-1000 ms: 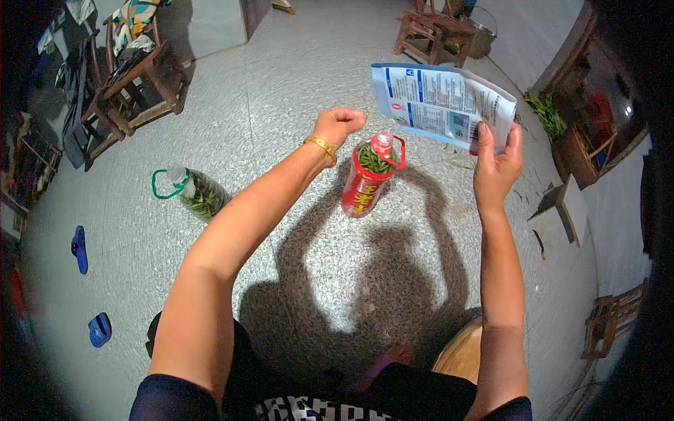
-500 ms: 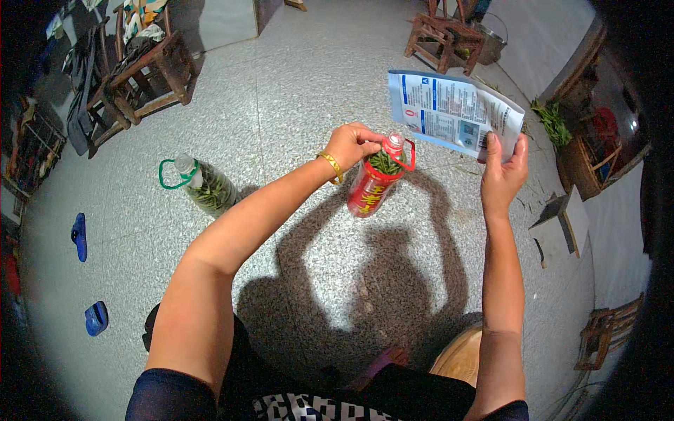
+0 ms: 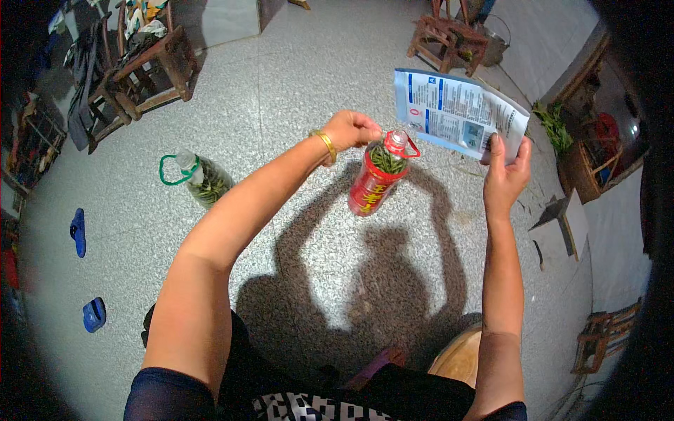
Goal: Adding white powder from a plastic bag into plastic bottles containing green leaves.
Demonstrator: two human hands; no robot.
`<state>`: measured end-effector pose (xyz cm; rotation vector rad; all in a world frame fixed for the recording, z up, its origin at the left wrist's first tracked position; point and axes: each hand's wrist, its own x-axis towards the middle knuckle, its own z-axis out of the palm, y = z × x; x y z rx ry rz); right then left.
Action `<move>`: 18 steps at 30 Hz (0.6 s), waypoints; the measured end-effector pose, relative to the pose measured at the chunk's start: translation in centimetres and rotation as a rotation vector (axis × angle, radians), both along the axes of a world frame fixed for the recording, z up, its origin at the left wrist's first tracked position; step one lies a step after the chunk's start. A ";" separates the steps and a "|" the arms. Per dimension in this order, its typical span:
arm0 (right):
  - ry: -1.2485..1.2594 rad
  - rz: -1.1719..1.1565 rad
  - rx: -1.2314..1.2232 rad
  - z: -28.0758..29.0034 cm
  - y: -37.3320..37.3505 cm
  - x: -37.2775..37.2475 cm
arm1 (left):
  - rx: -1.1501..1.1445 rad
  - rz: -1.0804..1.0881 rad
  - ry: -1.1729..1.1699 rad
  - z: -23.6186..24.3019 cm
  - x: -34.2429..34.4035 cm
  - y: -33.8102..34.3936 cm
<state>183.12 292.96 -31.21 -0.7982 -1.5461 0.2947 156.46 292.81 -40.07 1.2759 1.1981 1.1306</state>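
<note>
A clear plastic bottle [image 3: 379, 174] with a red label and red carry loop stands uncapped on the floor, packed with green leaves. Just left of its neck is my left hand [image 3: 351, 131], thumb and fingertips pinched together; whatever is between them is too small to make out. My right hand [image 3: 507, 172] grips the lower right corner of a blue and white printed plastic pouch [image 3: 456, 112], raised to the right of the bottle. Farther left, a second clear bottle [image 3: 208, 184] with a green carry loop holds similar leaves, partly hidden by my left forearm.
Wooden chairs stand at the far left [image 3: 151, 74] and far right [image 3: 449, 42], the left one draped with clothes. Blue slippers [image 3: 78, 235] lie on the left. Leafy greens [image 3: 554, 126] and a basket [image 3: 586, 168] are at the right wall. A round wooden surface [image 3: 458, 356] is near my legs.
My left hand has drawn slightly left and up, away from the red bottle's neck. The pouch and my right hand have shifted slightly right.
</note>
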 end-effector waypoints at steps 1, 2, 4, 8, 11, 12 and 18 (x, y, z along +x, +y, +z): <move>-0.001 -0.003 -0.001 -0.1 0.1 0.1 | -0.001 -0.003 -0.001 0.4 -0.1 0.1; -0.002 0.001 0.004 -0.1 0.2 0.2 | 0.020 0.035 -0.010 0.8 -0.1 0.1; -0.004 0.003 0.012 -0.3 0.6 0.3 | 0.062 0.060 -0.047 1.4 0.3 0.1; -0.030 -0.001 0.036 -0.5 0.6 0.0 | 0.118 0.080 -0.089 0.5 1.9 -0.2; -0.028 -0.013 0.017 -0.2 0.2 0.0 | 0.140 0.022 -0.059 0.1 2.9 0.0; -0.041 -0.016 0.021 -0.1 0.0 -0.2 | 0.107 0.013 -0.040 0.3 2.8 -0.1; -0.119 -0.051 0.044 -1.0 0.1 -0.8 | 0.149 -0.048 -0.059 -0.3 2.5 0.3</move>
